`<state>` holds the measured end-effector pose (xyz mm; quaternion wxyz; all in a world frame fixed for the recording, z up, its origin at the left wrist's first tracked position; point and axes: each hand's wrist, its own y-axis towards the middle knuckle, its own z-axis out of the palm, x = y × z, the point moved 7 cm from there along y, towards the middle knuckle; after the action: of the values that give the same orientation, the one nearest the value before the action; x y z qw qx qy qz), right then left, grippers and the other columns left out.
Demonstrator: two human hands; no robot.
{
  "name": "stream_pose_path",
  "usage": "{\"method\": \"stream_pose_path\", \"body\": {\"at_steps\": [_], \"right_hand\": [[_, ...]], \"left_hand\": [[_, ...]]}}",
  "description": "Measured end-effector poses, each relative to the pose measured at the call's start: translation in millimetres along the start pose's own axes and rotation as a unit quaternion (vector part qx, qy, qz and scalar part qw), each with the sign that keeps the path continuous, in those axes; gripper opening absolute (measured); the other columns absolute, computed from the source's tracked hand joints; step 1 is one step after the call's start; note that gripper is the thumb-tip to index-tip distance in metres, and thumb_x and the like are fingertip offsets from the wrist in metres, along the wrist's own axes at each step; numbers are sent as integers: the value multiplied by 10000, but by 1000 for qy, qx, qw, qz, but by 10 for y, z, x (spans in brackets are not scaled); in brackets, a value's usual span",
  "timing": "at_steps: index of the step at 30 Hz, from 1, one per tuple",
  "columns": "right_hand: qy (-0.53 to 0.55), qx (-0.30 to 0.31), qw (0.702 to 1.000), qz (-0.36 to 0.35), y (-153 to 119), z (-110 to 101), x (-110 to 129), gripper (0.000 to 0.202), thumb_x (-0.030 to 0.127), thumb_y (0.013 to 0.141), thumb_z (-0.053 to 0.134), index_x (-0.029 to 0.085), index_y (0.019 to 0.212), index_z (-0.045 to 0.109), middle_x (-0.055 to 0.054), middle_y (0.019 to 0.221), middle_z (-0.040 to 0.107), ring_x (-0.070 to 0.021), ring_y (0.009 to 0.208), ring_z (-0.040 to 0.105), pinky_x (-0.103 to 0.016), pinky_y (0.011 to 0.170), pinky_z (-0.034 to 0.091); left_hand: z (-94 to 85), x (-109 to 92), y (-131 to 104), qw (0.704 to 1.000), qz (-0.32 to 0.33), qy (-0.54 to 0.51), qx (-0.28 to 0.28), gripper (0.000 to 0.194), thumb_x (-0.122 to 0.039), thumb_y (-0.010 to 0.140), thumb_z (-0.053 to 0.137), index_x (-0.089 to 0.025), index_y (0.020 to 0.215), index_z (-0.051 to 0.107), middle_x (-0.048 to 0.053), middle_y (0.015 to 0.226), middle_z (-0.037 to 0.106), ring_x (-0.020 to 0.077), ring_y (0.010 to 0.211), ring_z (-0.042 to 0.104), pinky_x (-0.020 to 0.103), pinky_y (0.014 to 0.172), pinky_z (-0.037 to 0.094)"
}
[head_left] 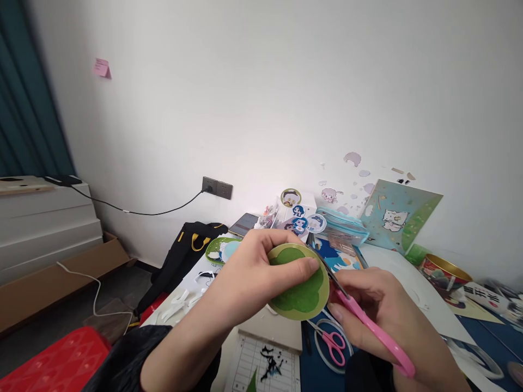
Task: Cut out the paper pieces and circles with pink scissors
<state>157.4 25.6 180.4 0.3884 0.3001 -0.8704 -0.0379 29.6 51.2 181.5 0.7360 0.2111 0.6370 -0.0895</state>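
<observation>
My left hand [249, 267] is closed on a round green paper cutout [300, 299], its thumb lying flat across the front. The cutout has a darker green blob in the middle and a paler rim. Pink-handled scissors [370, 324] are in my right hand [384, 296], their metal blades meeting the cutout's upper right edge. Whether the blades are apart cannot be made out. Below my hands, a second pair of pink scissors [335, 347] lies beside a coiled white cable [319, 359]. Black scraps [272, 362] are scattered on a printed sheet [245, 362].
Round character stickers [299, 226] and a light blue pouch [347, 224] stand near the wall. A greenish picture board [392, 218] leans at the back right, beside a round tin [445, 269]. White paper scraps [180, 306] lie left. A red stool [61, 359] stands below the table.
</observation>
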Motion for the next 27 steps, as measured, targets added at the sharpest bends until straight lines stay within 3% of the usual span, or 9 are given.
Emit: {"method": "stream_pose_path", "body": {"at_steps": [12,27], "right_hand": [[-55,-10,998,8,-38,-17,-47,292,100,781,506,214,580,327,70,559,246,-96,502,256,-228,437,229],[-97,-12,995,-5,-44,-72,-39,185,62,738,538,194,611,556,71,514,333,-91,452,329,-216,409,270]], "left_hand": [[-1,-1,2,1000,-2,1,8,188,-259,720,716,-134,640,600,-29,570,588,65,498,517,135,456,405],[10,23,-3,1000,-10,7,16,199,-309,736,720,-136,692,634,-10,623,614,86,545,540,162,496,421]]}}
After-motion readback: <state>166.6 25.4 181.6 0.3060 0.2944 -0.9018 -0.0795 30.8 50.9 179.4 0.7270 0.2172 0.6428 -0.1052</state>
